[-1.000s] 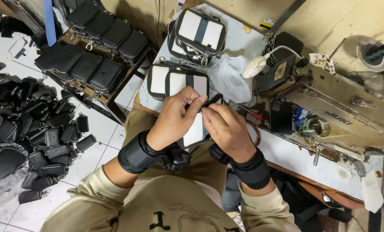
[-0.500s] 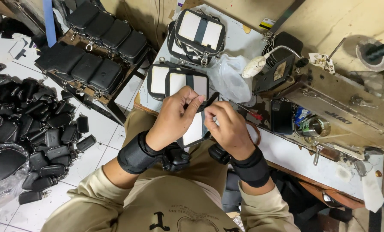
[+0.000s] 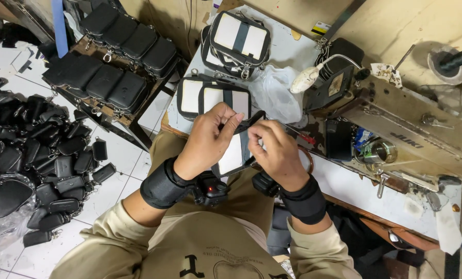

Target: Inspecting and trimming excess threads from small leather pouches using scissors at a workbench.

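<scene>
Both of my hands hold a small cream and grey pouch with black trim over my lap. My left hand grips its upper left edge, fingers curled over the top. My right hand pinches a black strap at the pouch's top right. Black wrist bands cover both forearms. A finished pouch of the same kind lies just beyond my hands on the table edge, and two more pouches are stacked farther back.
A sewing machine stands on the worktable at the right. A clear plastic bag lies by the pouches. A low rack holds rows of black pouches at the left. A heap of black cases covers the tiled floor.
My right hand has shifted slightly and raised the black strap at the pouch's top. The left hand keeps its grip in nearly the same place.
</scene>
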